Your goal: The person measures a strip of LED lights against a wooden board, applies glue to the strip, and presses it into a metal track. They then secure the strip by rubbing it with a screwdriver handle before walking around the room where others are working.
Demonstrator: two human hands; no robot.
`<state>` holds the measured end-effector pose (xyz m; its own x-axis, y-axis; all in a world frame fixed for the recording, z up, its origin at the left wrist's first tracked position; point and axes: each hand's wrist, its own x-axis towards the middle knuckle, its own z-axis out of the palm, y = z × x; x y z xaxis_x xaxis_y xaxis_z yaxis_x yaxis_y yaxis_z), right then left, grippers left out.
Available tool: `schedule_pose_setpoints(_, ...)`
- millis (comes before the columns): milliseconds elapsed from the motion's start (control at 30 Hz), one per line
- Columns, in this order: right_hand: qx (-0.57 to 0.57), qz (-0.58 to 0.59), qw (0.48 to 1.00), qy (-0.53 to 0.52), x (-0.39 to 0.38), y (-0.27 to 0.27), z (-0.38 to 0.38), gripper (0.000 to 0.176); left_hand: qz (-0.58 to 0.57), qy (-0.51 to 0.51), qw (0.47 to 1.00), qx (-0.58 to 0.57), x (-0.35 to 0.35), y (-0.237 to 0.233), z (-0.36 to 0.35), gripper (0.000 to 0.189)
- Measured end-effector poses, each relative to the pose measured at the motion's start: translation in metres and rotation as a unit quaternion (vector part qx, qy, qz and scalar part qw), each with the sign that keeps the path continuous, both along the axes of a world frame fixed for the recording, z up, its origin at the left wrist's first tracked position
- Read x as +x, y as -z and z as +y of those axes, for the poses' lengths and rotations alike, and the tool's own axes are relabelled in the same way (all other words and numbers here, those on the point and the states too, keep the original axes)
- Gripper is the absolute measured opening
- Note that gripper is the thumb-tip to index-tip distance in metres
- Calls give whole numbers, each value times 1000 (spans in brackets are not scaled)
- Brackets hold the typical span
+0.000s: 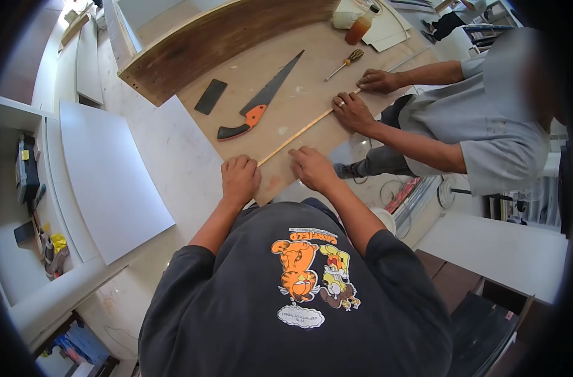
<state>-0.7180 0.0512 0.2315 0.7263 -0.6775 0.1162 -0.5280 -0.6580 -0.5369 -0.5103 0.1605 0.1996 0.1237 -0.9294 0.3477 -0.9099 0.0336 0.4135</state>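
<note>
A long, thin tan strip [296, 136] lies across the brown board [318, 81], running from my left hand to a co-worker's hands. My left hand [241, 178] is closed over the strip's near end, its fingers bent against the board's edge. My right hand [313, 168] rests on the board just beside the strip, fingers loosely bent and partly spread, with nothing seen in them. Farther along, the co-worker's two hands [354, 113] press on the strip. A handsaw [255, 114] with an orange and black handle lies left of the strip.
A dark flat rectangular piece [211, 96] and a screwdriver [344, 65] lie on the board. Behind them stands a long wooden panel [223, 44], near a bottle of amber liquid [362, 26]. White panels [113, 179] are on the left; the co-worker [475, 119] stands at right.
</note>
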Motion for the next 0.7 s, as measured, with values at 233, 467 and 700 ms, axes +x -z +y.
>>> schedule_pose_setpoints(233,-13,0,1000,-5,-3,12,7,32,38,-16,999,4,-9,-13,6,25)
schedule_pose_setpoints(467,69,-70,995,7,-16,19,-4,26,19,15,1000,4,-30,-31,-15,27)
schedule_pose_setpoints(700,-54,-93,992,64,-94,29,-121,19,29,15,999,6,-63,-28,-56,24)
